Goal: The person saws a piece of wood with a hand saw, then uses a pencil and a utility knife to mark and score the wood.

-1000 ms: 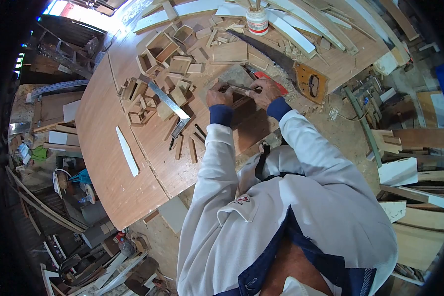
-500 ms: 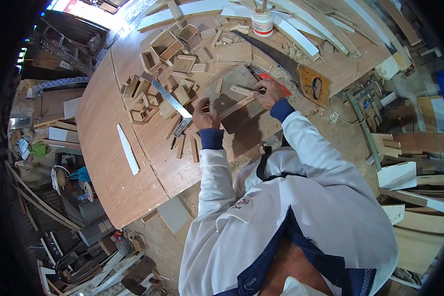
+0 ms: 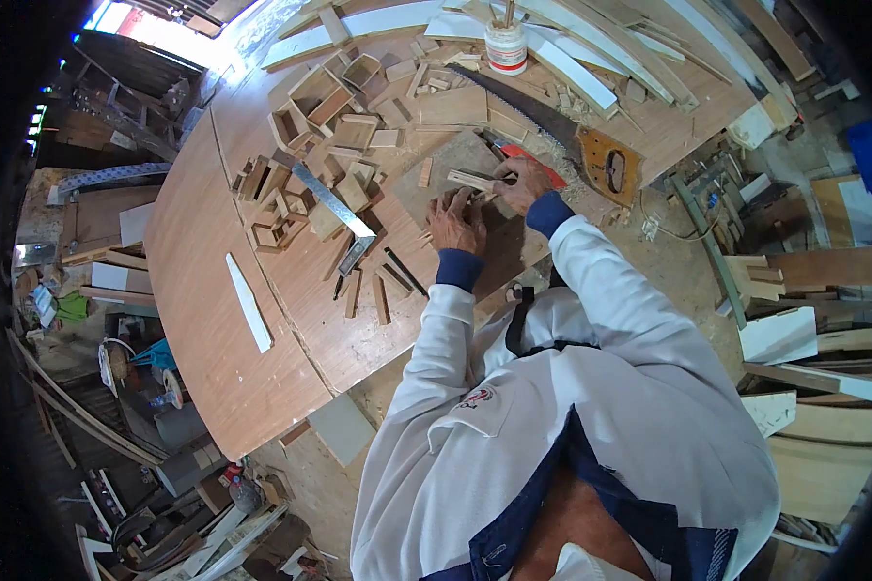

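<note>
Both hands are close together over a grey-brown board [image 3: 426,194] on the wooden table [image 3: 203,290]. My right hand [image 3: 523,186] is closed on a thin wooden strip [image 3: 470,180] whose end sticks out to the left. Beside it, my left hand [image 3: 456,223] is bent over the board with its fingers curled down; what lies under the fingers is hidden. A small wood piece [image 3: 425,173] rests on the board. Behind the right hand lies a red-handled tool [image 3: 543,165]. A metal square [image 3: 334,203] and a dark pencil-like stick [image 3: 405,272] lie left of my left hand.
Small wooden boxes and blocks [image 3: 310,107] are heaped at the back left. A handsaw [image 3: 610,167] lies on the right, near a white jar [image 3: 506,48]. Long strips [image 3: 572,73] line the far edge. A white pointed piece [image 3: 249,302] is on the left.
My left hand has moved right, up to my right hand, and its fingers now reach down to the board. The dark stick now shows on the table. The view has shifted slightly.
</note>
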Available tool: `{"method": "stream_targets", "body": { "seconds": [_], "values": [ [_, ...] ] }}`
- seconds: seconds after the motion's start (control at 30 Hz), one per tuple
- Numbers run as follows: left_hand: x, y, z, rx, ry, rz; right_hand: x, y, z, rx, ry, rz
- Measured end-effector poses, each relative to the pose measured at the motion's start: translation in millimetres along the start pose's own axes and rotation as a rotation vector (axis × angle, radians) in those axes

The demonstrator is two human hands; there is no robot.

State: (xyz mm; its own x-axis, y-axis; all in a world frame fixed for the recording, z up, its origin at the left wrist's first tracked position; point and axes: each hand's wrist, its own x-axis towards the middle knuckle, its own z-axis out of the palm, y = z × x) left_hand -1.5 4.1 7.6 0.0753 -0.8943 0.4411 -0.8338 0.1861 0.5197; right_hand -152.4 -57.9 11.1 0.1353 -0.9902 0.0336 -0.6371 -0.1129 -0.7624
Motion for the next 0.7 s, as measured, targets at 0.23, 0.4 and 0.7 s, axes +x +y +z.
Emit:
{"method": "stream_targets", "body": {
  "seconds": [0.23, 0.4, 0.7],
  "values": [
    [-2.3, -0.1, 0.3, 0.017, -0.03, -0.033, -0.9, -1.1, -1.2, 0.034, -0.048, 0.046],
    [-1.2, 1.2, -2.1, 0.042, -0.079, -0.047, -0.9, -0.8, -0.3, 0.05, -0.012, 0.025],
    [2.8, -12.3, 2.8, -0.188, -0.116, -0.234, 0.9, 2.6, 3.5, 0.08, -0.044, 0.08]
  ]
}}
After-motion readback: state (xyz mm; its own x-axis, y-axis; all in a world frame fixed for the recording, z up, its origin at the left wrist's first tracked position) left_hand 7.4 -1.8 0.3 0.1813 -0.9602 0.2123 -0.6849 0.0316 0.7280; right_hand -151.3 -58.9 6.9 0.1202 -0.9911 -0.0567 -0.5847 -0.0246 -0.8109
